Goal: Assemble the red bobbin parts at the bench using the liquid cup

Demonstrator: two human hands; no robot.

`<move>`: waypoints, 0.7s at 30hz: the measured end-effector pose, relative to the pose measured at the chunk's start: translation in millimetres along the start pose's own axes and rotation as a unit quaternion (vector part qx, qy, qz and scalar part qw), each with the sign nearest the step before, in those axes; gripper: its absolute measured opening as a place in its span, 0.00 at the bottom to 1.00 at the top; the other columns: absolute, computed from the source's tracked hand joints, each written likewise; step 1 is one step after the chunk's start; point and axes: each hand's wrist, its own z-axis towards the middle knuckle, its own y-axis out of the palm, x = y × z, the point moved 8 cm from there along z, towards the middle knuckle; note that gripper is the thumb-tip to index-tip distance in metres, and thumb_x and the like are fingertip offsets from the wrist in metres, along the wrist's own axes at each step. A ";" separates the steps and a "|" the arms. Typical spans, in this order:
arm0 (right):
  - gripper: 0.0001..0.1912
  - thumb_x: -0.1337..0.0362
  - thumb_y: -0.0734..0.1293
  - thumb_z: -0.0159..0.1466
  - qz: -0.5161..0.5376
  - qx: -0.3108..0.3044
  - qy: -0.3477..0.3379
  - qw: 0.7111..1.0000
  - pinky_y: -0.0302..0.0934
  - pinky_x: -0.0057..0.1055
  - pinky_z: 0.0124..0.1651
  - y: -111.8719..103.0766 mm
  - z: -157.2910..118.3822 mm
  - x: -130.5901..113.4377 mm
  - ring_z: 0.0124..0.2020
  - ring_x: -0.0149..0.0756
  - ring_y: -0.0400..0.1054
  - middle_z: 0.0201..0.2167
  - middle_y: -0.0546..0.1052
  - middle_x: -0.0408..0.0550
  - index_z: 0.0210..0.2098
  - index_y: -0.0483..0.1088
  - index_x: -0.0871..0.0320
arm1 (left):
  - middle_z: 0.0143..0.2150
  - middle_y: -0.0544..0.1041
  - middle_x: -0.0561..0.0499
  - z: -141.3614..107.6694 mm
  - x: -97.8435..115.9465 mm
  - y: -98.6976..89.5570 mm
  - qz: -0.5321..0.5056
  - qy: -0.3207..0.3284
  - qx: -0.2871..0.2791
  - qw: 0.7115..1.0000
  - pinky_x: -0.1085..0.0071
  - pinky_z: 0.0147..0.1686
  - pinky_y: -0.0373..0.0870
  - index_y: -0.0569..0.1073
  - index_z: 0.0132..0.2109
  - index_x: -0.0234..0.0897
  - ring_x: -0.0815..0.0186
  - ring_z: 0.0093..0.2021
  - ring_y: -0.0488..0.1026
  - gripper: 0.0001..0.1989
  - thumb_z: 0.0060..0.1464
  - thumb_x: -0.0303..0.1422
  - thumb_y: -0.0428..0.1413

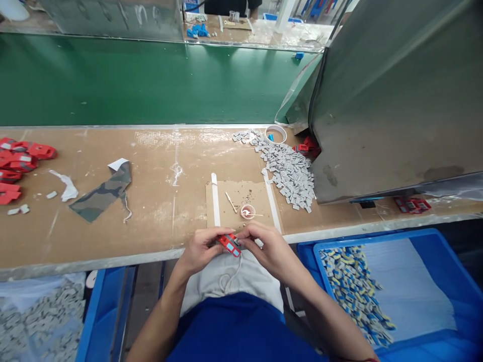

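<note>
My left hand grips a red toy vehicle body with light-blue windows, held just off the table's front edge. The fingers of my right hand are pinched at its right side, on a small grey piece that they partly cover. Just beyond my hands lies a taped-down cardboard sheet. On it stand a small clear cup with a thin stick across it and a white stick with a dark tip.
Small grey plastic pieces are heaped at the right, beside a tape roll and a metal housing. Red bodies and a camouflage cloth lie left. Beyond runs a green belt; a blue bin stands right.
</note>
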 end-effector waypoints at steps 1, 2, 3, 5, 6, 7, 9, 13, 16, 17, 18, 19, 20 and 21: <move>0.10 0.67 0.65 0.72 -0.020 0.000 -0.005 1.000 0.62 0.29 0.36 0.9 0.0 -2.3 0.34 0.35 0.72 0.32 0.77 0.46 0.33 0.73 0.56 | 0.47 0.86 0.42 0.3 1.3 -0.3 0.013 0.003 0.000 1.000 0.67 0.44 0.81 0.82 0.52 0.36 0.57 0.44 0.84 0.16 0.57 0.32 0.65; 0.11 0.67 0.64 0.72 -0.039 0.003 -0.009 0.999 0.61 0.28 0.34 2.0 -0.3 -4.0 0.32 0.35 0.71 0.31 0.75 0.46 0.32 0.72 0.56 | 0.47 0.86 0.43 0.7 3.0 -0.8 0.028 0.007 0.003 1.000 0.67 0.45 0.81 0.82 0.52 0.36 0.57 0.44 0.84 0.15 0.57 0.31 0.64; 0.12 0.67 0.64 0.72 -0.054 0.012 -0.011 0.998 0.60 0.28 0.33 3.4 -0.8 -4.9 0.31 0.34 0.70 0.30 0.74 0.45 0.31 0.71 0.56 | 0.47 0.86 0.43 1.0 4.9 -1.3 0.043 0.011 0.007 0.999 0.67 0.45 0.81 0.83 0.51 0.36 0.57 0.44 0.84 0.15 0.57 0.30 0.64; 0.13 0.68 0.63 0.72 -0.069 0.039 -0.006 0.997 0.58 0.28 0.32 6.2 -3.0 -4.0 0.29 0.34 0.68 0.30 0.72 0.45 0.30 0.70 0.56 | 0.46 0.86 0.44 1.5 8.9 -1.7 0.071 0.021 0.015 0.997 0.68 0.45 0.81 0.82 0.51 0.37 0.59 0.43 0.85 0.14 0.57 0.28 0.62; 0.12 0.68 0.63 0.72 -0.068 0.054 0.000 0.996 0.59 0.28 0.32 7.8 -4.5 -2.4 0.29 0.34 0.68 0.30 0.72 0.45 0.31 0.71 0.55 | 0.46 0.86 0.44 1.5 11.1 -1.9 0.084 0.029 0.020 0.996 0.69 0.44 0.81 0.82 0.51 0.37 0.59 0.43 0.85 0.14 0.58 0.27 0.61; 0.11 0.69 0.63 0.71 -0.061 0.068 0.004 0.996 0.59 0.29 0.33 9.3 -6.2 -0.5 0.29 0.34 0.69 0.30 0.73 0.46 0.32 0.71 0.55 | 0.46 0.87 0.45 1.3 13.1 -1.9 0.095 0.037 0.024 0.994 0.69 0.44 0.81 0.82 0.51 0.37 0.60 0.43 0.85 0.14 0.58 0.27 0.60; 0.10 0.70 0.63 0.71 -0.036 0.087 0.008 0.995 0.61 0.29 0.34 12.3 -10.1 3.3 0.30 0.35 0.70 0.30 0.73 0.46 0.35 0.73 0.55 | 0.45 0.87 0.45 0.3 17.0 -1.6 0.116 0.058 0.033 0.991 0.69 0.44 0.81 0.82 0.51 0.37 0.60 0.43 0.85 0.14 0.58 0.26 0.60; 0.09 0.69 0.64 0.71 0.006 0.120 0.000 0.993 0.63 0.28 0.33 14.6 -20.5 6.5 0.29 0.34 0.69 0.29 0.73 0.45 0.35 0.73 0.56 | 0.45 0.86 0.45 -2.4 24.7 0.3 0.142 0.103 0.034 0.984 0.70 0.45 0.81 0.81 0.52 0.37 0.61 0.43 0.85 0.13 0.61 0.25 0.59; 0.09 0.69 0.63 0.71 0.010 0.140 -0.004 0.990 0.63 0.28 0.33 17.5 -30.6 6.3 0.29 0.34 0.69 0.29 0.71 0.45 0.36 0.74 0.56 | 0.45 0.86 0.44 -2.9 29.7 4.4 0.161 0.127 0.014 0.979 0.69 0.47 0.81 0.81 0.51 0.37 0.61 0.44 0.85 0.12 0.62 0.25 0.59; 0.08 0.69 0.63 0.71 0.006 0.143 -0.002 0.990 0.64 0.29 0.33 19.0 -33.4 6.6 0.29 0.34 0.69 0.30 0.72 0.46 0.38 0.74 0.56 | 0.46 0.86 0.43 -2.7 30.9 6.1 0.168 0.132 0.005 0.977 0.68 0.47 0.81 0.81 0.51 0.37 0.61 0.44 0.85 0.11 0.63 0.26 0.59; 0.08 0.69 0.63 0.71 -0.001 0.146 0.000 0.989 0.64 0.30 0.34 20.2 -35.5 7.2 0.30 0.35 0.69 0.31 0.72 0.47 0.39 0.74 0.56 | 0.46 0.86 0.43 -2.3 31.9 7.5 0.175 0.137 -0.002 0.975 0.67 0.48 0.81 0.81 0.51 0.37 0.60 0.44 0.85 0.11 0.63 0.26 0.59; 0.09 0.68 0.62 0.72 -0.006 0.149 0.002 0.989 0.65 0.31 0.35 20.5 -36.8 8.0 0.31 0.36 0.70 0.32 0.73 0.48 0.41 0.75 0.55 | 0.46 0.86 0.42 -1.9 32.8 8.4 0.182 0.141 -0.005 0.973 0.67 0.48 0.81 0.81 0.51 0.37 0.60 0.45 0.84 0.11 0.64 0.26 0.58; 0.09 0.68 0.62 0.72 -0.006 0.149 0.003 0.989 0.65 0.31 0.36 20.2 -37.0 9.4 0.32 0.36 0.70 0.33 0.73 0.49 0.43 0.75 0.55 | 0.47 0.86 0.42 -1.4 33.6 9.0 0.187 0.145 -0.007 0.972 0.66 0.48 0.81 0.81 0.51 0.37 0.60 0.45 0.84 0.11 0.64 0.27 0.58; 0.09 0.68 0.62 0.72 0.001 0.144 0.006 0.989 0.66 0.32 0.37 19.4 -36.0 11.7 0.33 0.37 0.71 0.34 0.74 0.49 0.43 0.75 0.56 | 0.47 0.86 0.42 -1.0 34.2 9.3 0.191 0.150 -0.008 0.970 0.66 0.48 0.81 0.80 0.52 0.37 0.60 0.45 0.84 0.11 0.64 0.27 0.59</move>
